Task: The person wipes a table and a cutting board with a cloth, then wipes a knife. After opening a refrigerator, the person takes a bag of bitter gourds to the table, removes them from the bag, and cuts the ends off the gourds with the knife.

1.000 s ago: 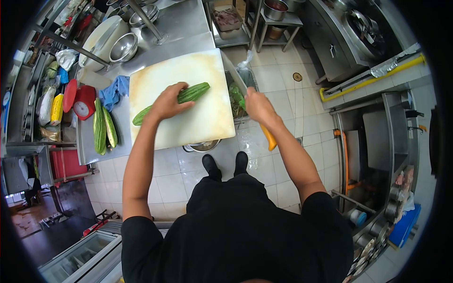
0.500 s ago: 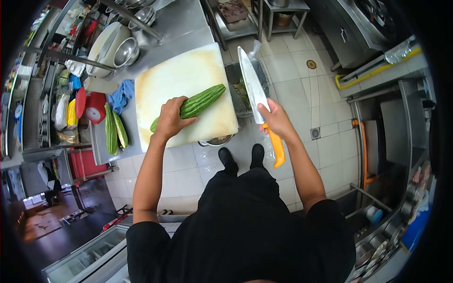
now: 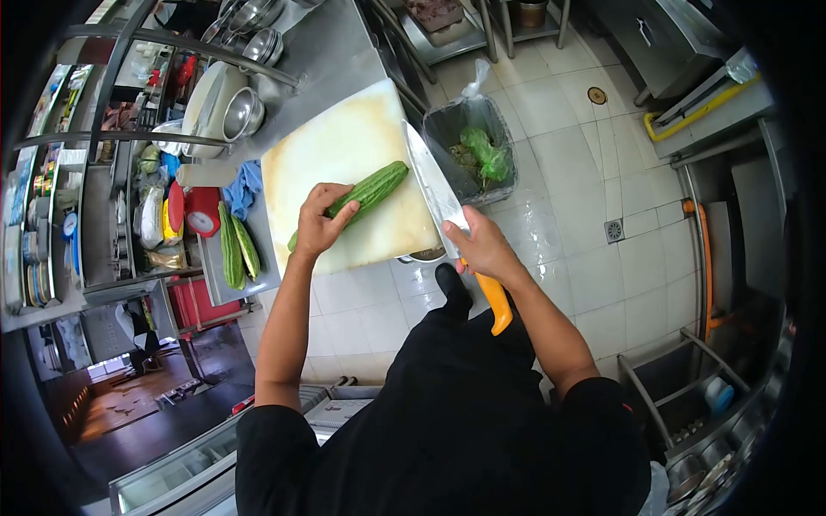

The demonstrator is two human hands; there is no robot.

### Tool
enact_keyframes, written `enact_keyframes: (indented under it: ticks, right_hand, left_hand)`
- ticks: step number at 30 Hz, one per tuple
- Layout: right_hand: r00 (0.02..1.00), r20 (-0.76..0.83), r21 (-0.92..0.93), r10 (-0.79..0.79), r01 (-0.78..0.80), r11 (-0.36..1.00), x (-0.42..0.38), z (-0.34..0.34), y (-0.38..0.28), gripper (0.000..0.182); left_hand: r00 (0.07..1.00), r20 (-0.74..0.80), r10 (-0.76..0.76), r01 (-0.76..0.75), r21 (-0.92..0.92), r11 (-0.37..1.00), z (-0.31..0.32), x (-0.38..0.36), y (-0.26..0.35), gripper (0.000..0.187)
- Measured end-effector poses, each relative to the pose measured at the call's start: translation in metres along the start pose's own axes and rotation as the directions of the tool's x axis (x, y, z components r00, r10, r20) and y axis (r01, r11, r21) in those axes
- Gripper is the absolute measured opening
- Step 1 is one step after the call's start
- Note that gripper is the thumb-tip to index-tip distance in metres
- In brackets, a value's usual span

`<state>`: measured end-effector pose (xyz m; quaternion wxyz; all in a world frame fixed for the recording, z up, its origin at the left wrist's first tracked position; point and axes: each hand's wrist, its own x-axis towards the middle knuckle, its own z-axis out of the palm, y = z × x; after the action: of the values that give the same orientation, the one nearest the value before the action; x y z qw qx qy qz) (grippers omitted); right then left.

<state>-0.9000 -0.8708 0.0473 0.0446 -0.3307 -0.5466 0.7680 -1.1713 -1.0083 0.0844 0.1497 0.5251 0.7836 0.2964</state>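
Observation:
A long ridged green gourd (image 3: 376, 190) lies at a slant on the white cutting board (image 3: 335, 129). My left hand (image 3: 325, 219) is closed around its lower part, covering some of it. In my right hand (image 3: 483, 239) is a large kitchen knife (image 3: 434, 178) with an orange-yellow handle. Its broad blade points up and away, close to the board's right edge, and its tip is near the far end of the gourd without visibly touching it. Two more gourds (image 3: 231, 248) lie on the steel table left of the board; one shows a pale strip along its side.
A bin (image 3: 513, 172) holding green scraps stands on the floor right of the board. Left of the board are a blue cloth (image 3: 244, 187), a red scale (image 3: 202, 211) and a steel bowl (image 3: 243, 113). Metal shelf rails (image 3: 163, 138) cross above the table's left side.
The knife has come left, from over the floor and bin to the cutting board's right edge. My left hand stays on the gourd. The view has shifted, revealing more of the bin.

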Motion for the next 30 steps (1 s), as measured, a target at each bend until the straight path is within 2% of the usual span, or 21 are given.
enact_keyframes:
  ticks: [1,4,7,14,20,22,30]
  right_hand:
    - [1.0,0.008,0.006,0.007,-0.007,1.0,0.0,0.001,0.0,0.03]
    - [1.0,0.009,0.02,0.008,-0.008,1.0,0.002,0.003,0.005,0.029]
    - [1.0,0.001,0.016,0.007,-0.007,1.0,0.003,0.003,0.005,0.029]
    - [1.0,0.001,-0.014,-0.01,0.01,1.0,0.001,0.008,0.005,0.03]
    - [0.999,-0.025,-0.039,-0.02,0.019,0.999,0.001,0.012,0.005,0.031]
    - [0.999,-0.035,-0.053,-0.017,0.015,0.998,0.0,0.013,0.006,0.031]
    - [0.999,-0.04,-0.054,-0.032,0.03,0.998,-0.002,0.016,0.008,0.031]
  left_hand:
    - [0.999,-0.035,0.031,-0.032,-0.035,0.999,0.001,0.001,-0.001,0.028]
    - [0.996,-0.031,0.083,-0.082,0.031,0.996,0.0,0.005,-0.007,0.026]
    - [0.991,-0.067,0.12,-0.119,0.021,0.993,0.003,0.006,-0.009,0.025]
    - [0.984,-0.092,0.15,-0.145,0.058,0.988,0.003,0.002,-0.008,0.026]
    - [0.996,-0.042,0.084,-0.08,0.075,0.994,0.001,0.002,-0.007,0.027]
    - [0.988,-0.07,0.141,-0.137,0.057,0.989,0.002,0.003,-0.01,0.027]
    - [0.984,-0.089,0.155,-0.154,0.024,0.988,0.002,0.004,-0.011,0.027]
